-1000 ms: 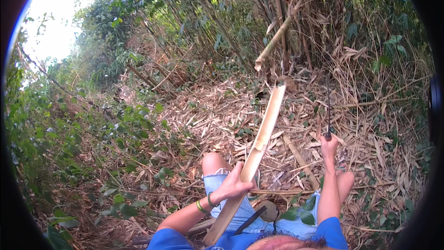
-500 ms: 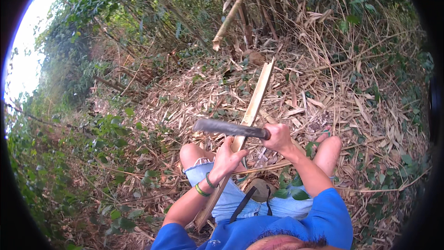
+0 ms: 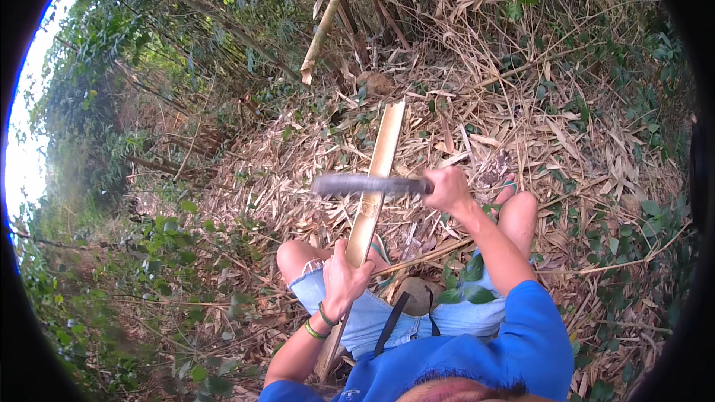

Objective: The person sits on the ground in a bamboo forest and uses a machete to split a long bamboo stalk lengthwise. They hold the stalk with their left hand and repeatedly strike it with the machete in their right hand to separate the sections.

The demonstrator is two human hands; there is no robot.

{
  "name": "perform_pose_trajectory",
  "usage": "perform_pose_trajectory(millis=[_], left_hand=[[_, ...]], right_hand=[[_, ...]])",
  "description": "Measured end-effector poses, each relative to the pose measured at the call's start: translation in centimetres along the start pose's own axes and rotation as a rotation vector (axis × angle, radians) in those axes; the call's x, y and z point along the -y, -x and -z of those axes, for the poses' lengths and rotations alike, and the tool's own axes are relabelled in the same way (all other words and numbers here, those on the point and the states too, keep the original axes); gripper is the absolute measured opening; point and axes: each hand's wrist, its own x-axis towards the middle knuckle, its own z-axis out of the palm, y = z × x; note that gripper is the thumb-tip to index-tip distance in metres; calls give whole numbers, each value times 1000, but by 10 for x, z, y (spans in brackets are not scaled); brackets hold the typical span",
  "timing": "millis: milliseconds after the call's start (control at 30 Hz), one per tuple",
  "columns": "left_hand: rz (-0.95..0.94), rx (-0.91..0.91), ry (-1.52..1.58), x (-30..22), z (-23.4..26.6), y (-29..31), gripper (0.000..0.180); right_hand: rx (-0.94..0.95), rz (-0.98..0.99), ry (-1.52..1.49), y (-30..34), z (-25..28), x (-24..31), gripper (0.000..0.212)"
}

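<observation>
A long split bamboo strip (image 3: 385, 141), pale on its hollow inner side, slants from beside my left hip out over the leaf litter. My left hand (image 3: 347, 277) is closed around its lower part, over my left thigh. In my right hand (image 3: 447, 188) is the handle of a machete (image 3: 365, 184), closed in my fist. The dark blade, smeared by motion, lies across the strip in view and points left; whether it touches the bamboo I cannot tell. Just below the blade, the strip's inner face shows a rougher, darker patch.
My bent legs in light denim shorts (image 3: 372, 318) frame a rounded brown object (image 3: 417, 295) with a black strap (image 3: 392, 321). Dry bamboo leaves (image 3: 283, 193) cover the ground. A cut bamboo pole (image 3: 325, 33) hangs from the thicket ahead; leafy plants (image 3: 175, 253) grow at left.
My left hand has slid lower along the bamboo strip, toward me. The strip stands steeper in view, and the machete blade now crosses it farther above my left hand.
</observation>
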Motion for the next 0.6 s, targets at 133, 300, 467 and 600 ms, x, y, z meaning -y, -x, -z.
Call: perform_pose_trajectory(millis=[133,300,467,600], left_hand=[[-12,68,37,18,11,9,59],[34,20,-19,30,13,13,61],[-6,103,76,34,29,43,59],[169,224,292,41,48,38,62]], right_hand=[[-78,-327,104,-15,22,-51,22],[-97,82,133,-2,-2,-6,22],[-1,-728,34,-27,19,-64,25],[-137,-779,-132,-14,9,-65,25]])
